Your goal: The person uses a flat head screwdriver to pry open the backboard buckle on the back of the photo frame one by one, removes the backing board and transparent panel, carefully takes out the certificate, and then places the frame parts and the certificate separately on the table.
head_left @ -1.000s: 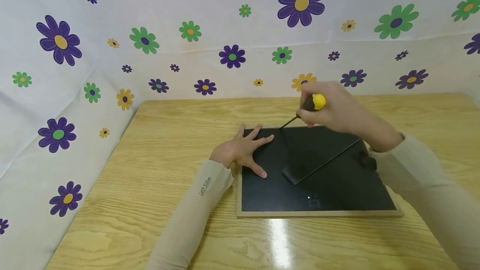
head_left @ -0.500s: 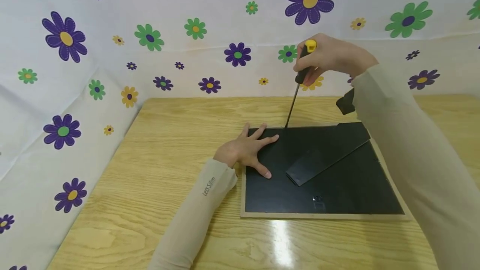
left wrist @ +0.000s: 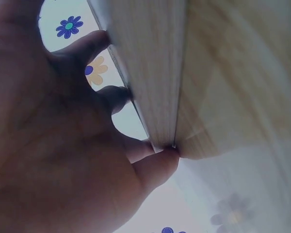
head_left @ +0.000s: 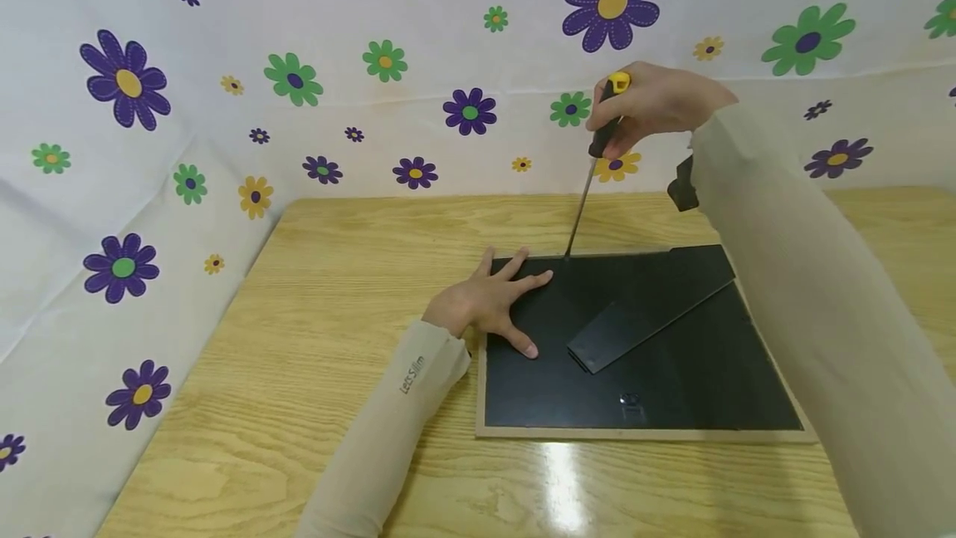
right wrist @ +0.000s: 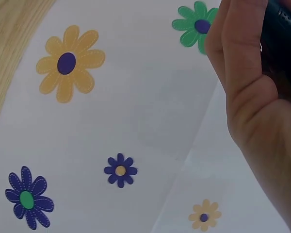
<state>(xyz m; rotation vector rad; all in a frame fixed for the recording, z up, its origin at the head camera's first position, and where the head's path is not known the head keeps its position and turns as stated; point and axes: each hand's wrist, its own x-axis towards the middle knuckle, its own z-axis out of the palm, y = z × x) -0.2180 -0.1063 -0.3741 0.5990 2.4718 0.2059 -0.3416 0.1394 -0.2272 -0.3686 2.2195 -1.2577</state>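
A picture frame lies face down on the wooden table, its black backing up and its pale wooden border showing. My left hand rests on its left end with fingers spread; the left wrist view shows fingertips at the frame's wooden edge. My right hand grips a screwdriver by its black and yellow handle, above the far edge. The screwdriver is steeply tilted, its tip at the backing's far edge. In the right wrist view, my right hand holds the dark handle; the tip is out of that view.
A black easel stand lies folded diagonally on the backing. Near the front edge of the backing is a small metal hanger. A white flower-print sheet hangs behind the wooden table and along its left side.
My right hand has risen, turning the screwdriver from a low slant to a steep one, with its tip staying at the frame's far edge. My left hand stays in place on the frame.
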